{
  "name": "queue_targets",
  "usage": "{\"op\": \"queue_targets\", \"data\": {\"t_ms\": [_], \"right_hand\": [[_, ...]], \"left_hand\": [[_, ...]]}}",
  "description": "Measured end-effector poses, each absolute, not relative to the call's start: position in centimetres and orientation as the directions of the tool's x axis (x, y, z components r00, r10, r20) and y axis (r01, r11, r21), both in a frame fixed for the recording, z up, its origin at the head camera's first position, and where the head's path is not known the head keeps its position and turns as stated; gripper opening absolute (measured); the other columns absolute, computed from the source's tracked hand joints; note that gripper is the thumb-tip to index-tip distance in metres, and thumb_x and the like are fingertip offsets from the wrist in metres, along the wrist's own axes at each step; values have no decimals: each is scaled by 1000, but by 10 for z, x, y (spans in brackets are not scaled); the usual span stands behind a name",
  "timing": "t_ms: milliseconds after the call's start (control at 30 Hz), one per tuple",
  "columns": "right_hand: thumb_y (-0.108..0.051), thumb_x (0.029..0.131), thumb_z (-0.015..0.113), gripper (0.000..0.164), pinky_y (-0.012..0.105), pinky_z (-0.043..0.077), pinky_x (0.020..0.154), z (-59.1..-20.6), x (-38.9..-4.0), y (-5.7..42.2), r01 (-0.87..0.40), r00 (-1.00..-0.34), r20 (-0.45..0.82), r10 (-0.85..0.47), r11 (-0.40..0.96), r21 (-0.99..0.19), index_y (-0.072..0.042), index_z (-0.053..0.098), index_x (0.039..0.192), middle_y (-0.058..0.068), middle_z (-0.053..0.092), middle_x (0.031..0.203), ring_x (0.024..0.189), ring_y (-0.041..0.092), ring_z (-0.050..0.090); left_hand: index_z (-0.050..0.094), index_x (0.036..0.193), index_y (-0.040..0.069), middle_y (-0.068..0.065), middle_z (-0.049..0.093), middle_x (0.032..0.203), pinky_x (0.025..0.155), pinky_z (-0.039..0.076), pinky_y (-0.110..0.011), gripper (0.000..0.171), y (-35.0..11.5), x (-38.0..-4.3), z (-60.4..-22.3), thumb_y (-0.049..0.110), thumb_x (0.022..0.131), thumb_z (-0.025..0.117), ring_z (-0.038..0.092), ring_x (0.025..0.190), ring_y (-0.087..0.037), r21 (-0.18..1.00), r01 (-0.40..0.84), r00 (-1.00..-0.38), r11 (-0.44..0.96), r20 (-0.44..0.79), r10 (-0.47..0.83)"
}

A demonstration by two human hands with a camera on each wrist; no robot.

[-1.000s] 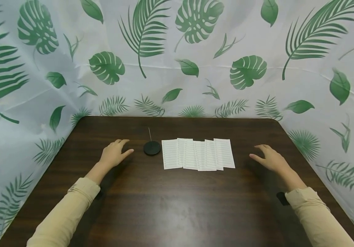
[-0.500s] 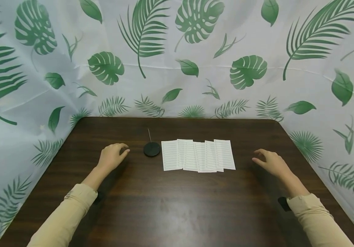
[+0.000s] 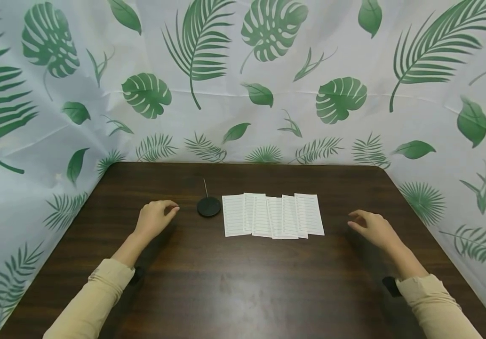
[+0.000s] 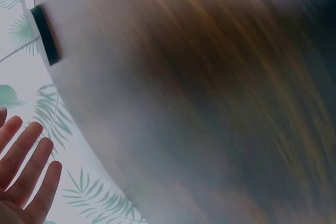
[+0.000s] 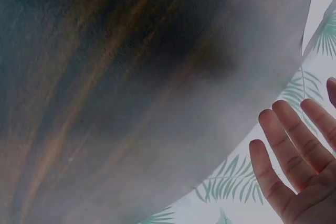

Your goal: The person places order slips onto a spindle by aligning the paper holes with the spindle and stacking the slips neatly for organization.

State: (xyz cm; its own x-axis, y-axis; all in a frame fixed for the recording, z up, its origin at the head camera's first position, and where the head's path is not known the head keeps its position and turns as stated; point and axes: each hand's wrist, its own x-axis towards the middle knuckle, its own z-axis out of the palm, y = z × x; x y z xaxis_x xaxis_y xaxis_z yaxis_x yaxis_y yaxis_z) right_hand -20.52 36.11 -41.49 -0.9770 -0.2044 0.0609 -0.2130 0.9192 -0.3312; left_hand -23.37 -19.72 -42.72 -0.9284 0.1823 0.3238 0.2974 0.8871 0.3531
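Observation:
On the dark wooden table point(image 3: 243, 273) stands a round black base point(image 3: 209, 207) with a thin upright metal rod point(image 3: 205, 187). To its right lie several white slips of paper point(image 3: 234, 215), printed with lines and overlapping in a row; the print is too small to read. My left hand point(image 3: 155, 219) is left of the black base, apart from it, with loosely bent fingers and nothing in it. My right hand point(image 3: 373, 229) is to the right of the slips, likewise holding nothing. In the wrist views the fingers of the left hand point(image 4: 29, 174) and right hand point(image 5: 296, 156) look relaxed.
A white cloth point(image 3: 293, 106) printed with green leaves hangs behind the table and along both sides. Dark straps or devices show at the left wrist point(image 3: 138, 275) and right wrist point(image 3: 392, 286). A dark edge of an object point(image 4: 46, 35) appears in the left wrist view.
Both hands have drawn back slightly toward the person, and their fingers have bent a little more. The black base and the slips keep their places on the table.

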Motion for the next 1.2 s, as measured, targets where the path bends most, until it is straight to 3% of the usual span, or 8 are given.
{"op": "queue_targets", "data": {"t_ms": [233, 500, 667, 767, 967, 1200], "right_hand": [[-16, 90, 62, 32, 52, 53, 68, -417, -200, 359, -235, -972, 79, -222, 912, -336, 7, 59, 112, 22, 69, 90, 82, 37, 65], [-15, 89, 64, 30, 46, 54, 64, -425, -197, 346, -253, -967, 83, -239, 905, -343, 6, 61, 110, 17, 70, 87, 77, 30, 65], [-14, 88, 64, 30, 39, 53, 59, -423, -198, 339, -281, -960, 93, -265, 894, -350, 6, 61, 111, 13, 70, 85, 71, 23, 64], [-14, 89, 65, 29, 37, 52, 59, -421, -201, 332, -299, -954, 99, -282, 885, -357, 5, 61, 110, 12, 69, 85, 70, 21, 63], [-15, 89, 65, 30, 38, 54, 61, -418, -210, 319, -321, -946, 90, -310, 876, -360, 5, 62, 110, 12, 70, 86, 72, 21, 64], [-17, 88, 66, 30, 31, 50, 58, -414, -222, 308, -340, -940, 96, -328, 864, -370, 4, 62, 110, 9, 69, 84, 68, 14, 59]], "left_hand": [[73, 97, 6, -10, 72, 82, 39, 24, -21, 20, -177, -238, -437, 22, 89, 66, 28, 41, -8, 396, 305, -929, 866, 325, 178], [73, 97, 8, -7, 73, 86, 48, 45, -27, 20, -158, -244, -445, 26, 89, 66, 48, 52, -11, 414, 293, -936, 862, 307, 171], [71, 106, 8, -10, 72, 99, 67, 56, -40, 28, -147, -248, -449, 29, 88, 66, 65, 76, -24, 424, 266, -949, 866, 273, 158], [67, 115, 8, -12, 69, 107, 78, 56, -45, 36, -141, -251, -450, 32, 88, 66, 66, 94, -28, 438, 244, -960, 866, 236, 151], [64, 120, 8, -14, 66, 115, 82, 56, -48, 43, -130, -256, -447, 35, 87, 66, 63, 101, -32, 441, 219, -968, 870, 210, 138], [60, 126, 8, -17, 60, 125, 90, 52, -53, 49, -125, -266, -443, 38, 88, 65, 58, 112, -36, 451, 183, -981, 873, 137, 135]]}}
